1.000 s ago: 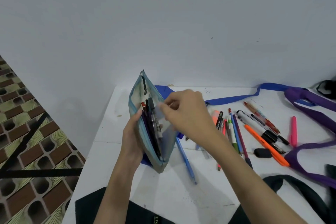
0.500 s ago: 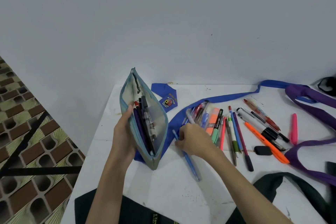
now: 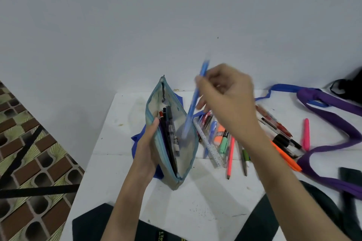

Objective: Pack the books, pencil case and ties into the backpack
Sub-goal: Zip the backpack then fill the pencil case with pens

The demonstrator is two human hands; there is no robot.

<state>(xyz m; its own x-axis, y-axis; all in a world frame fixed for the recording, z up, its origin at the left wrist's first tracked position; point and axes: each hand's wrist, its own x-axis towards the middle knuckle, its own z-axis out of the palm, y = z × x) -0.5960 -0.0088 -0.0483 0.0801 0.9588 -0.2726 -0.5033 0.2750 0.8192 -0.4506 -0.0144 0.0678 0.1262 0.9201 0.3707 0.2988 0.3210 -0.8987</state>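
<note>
Where half a second ago our right hand [image 3: 227,101] lay on the table [image 3: 109,143] at the blue pen [image 3: 193,103], it now pinches that pen mid-frame, its tip inside the pencil case [image 3: 188,150]. Our left hand [image 3: 148,148] still grips the open case upright at centre. The purple tie [image 3: 333,107] lies right.

Left hand [image 3: 149,147] gripping; right hand [image 3: 225,97] raised, fingers [image 3: 201,84] pinching.

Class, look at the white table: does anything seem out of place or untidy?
Yes. Loose pens and highlighters lie scattered on the white table beside the open grey-blue fabric pencil case, not inside it. The right hand is slotting in a blue pen.
</note>
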